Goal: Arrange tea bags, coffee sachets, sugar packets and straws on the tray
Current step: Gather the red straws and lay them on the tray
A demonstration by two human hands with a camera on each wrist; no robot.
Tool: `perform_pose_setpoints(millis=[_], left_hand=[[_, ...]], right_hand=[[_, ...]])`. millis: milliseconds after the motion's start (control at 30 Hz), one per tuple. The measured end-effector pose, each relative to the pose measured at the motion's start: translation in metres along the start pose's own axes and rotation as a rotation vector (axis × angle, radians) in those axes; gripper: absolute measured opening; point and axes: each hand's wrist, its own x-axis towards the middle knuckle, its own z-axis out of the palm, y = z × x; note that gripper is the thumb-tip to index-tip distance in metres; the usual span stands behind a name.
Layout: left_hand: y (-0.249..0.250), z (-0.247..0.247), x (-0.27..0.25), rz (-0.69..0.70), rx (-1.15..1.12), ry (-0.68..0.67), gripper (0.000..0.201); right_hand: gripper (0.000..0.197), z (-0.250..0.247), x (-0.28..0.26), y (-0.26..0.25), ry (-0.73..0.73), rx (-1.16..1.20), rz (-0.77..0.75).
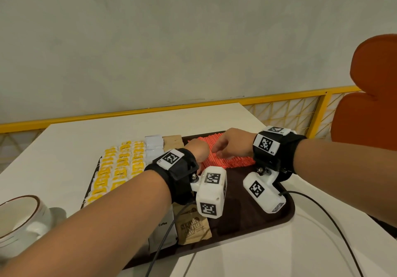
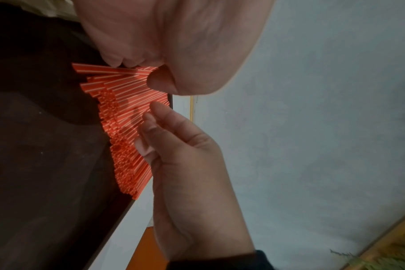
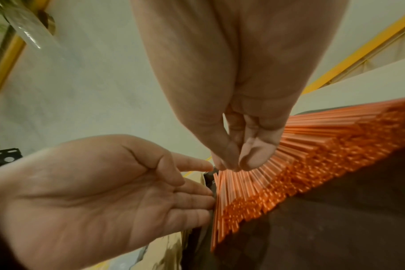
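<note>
- We read "Coffee" in dark print on a white sachet (image 1: pixel 163 229) at the lower middle of the head view, half hidden under our left forearm.
- Just right of it lies a brown sugar packet (image 1: pixel 194 229) printed "SUGAR IN THE RAW"; its smaller print is too fine to read.
- Each wrist wears a black strap and a white camera block with black-and-white square codes; the tag on the right strap reads "R1".
- The yellow tea bags (image 1: pixel 120 167) lie in rows at the left end of the dark brown tray (image 1: pixel 253 218); their print is too blurred to read.
- More white and brown packets sit in stacks at the tray's far edge, centre of the frame.
- The red-and-white striped straws (image 1: pixel 234 159) lie fanned across the tray's far right part.
- Our left hand (image 3: pixel 99 197) is relaxed, palm showing, fingers straight with their tips at the straws' ends, gripping nothing.
- Our right hand (image 2: pixel 187 182) rests on top of the straws, fingers extended and close together, not curled round any.
- The tray sits on a white table (image 1: pixel 247 261); a white mug (image 1: pixel 23 223) with a brown rim stands at the lower left.
- Behind is a plain pale wall, a yellow railing with lattice, and an orange chair at the right edge.
</note>
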Motion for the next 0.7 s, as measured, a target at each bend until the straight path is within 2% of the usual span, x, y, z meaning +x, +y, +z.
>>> perform_pose_setpoints(millis=[67, 100, 133, 200, 300, 367, 400, 467, 567, 700], left_hand=[[0.000, -0.001, -0.003, 0.052, -0.087, -0.003, 0.035], [0.002, -0.002, -0.009, 0.077, -0.071, -0.006, 0.034], [0.000, -0.001, -0.013, 0.158, 0.063, -0.008, 0.034], [0.001, -0.004, -0.016, 0.116, -0.155, -0.058, 0.036], [-0.003, -0.003, -0.017, 0.174, -0.188, -0.016, 0.034], [-0.007, -0.001, -0.014, 0.123, -0.422, -0.056, 0.035], [-0.008, 0.000, -0.017, 0.155, -0.395, -0.092, 0.033], [-0.011, 0.001, -0.018, 0.112, -0.403, -0.103, 0.023], [-0.012, 0.006, -0.017, 0.152, -0.411, -0.098, 0.033], [-0.010, -0.013, -0.033, 0.232, -0.423, -0.065, 0.027]], right_hand=[[0.026, 0.001, -0.003, 0.000, -0.035, -0.018, -0.018], [0.026, 0.001, -0.005, -0.001, -0.047, -0.024, -0.025], [0.026, 0.002, -0.007, -0.001, -0.052, -0.026, -0.027], [0.025, 0.005, -0.011, 0.000, -0.054, -0.036, -0.033], [0.024, 0.010, -0.018, 0.004, -0.075, -0.043, -0.058], [0.022, 0.015, -0.021, 0.006, -0.105, -0.048, -0.085], [0.022, 0.017, -0.023, 0.006, -0.127, -0.061, -0.099], [0.020, 0.022, -0.026, 0.004, -0.174, -0.128, -0.127], [0.019, 0.029, -0.030, 0.001, -0.246, -0.259, -0.190], [0.024, 0.034, -0.031, -0.006, -0.241, -0.374, -0.269]])
